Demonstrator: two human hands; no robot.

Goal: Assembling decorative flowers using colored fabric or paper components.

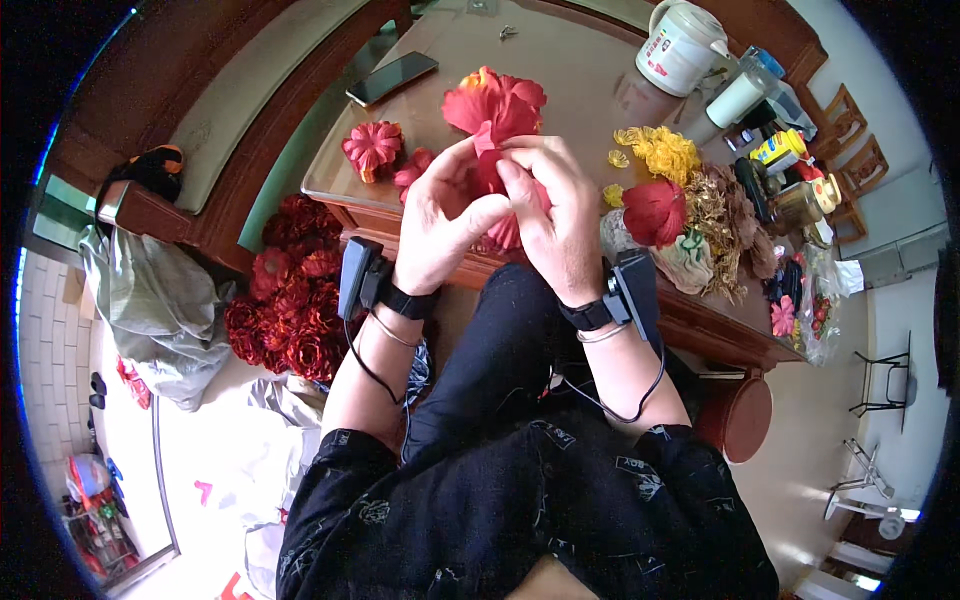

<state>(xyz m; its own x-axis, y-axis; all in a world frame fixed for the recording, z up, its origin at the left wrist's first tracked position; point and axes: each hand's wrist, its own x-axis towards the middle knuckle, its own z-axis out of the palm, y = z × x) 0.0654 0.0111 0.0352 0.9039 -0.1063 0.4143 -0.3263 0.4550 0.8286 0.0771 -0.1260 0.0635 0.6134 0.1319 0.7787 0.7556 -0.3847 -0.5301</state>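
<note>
My left hand [445,225] and my right hand [548,215] are together at the table's near edge, fingers pinched around a red crepe-like petal piece [485,140], with more red petals between and below them. Just beyond lies a large red flower with orange [505,98]. To the left of my hands are a pink-red flower [371,150] and a smaller red one [413,170], partly hidden by my fingers. To the right are yellow petals [665,152] and a dark red flower [652,213]. Both wrists carry straps with boxy devices.
The wooden table [590,45] holds a phone [392,80], a white kettle [678,52], bottles, jars [780,150] and dried golden material [725,240]. Dark red flowers [290,320] are piled at lower left beside a grey sack [160,310]. A round stool [735,420] stands at lower right.
</note>
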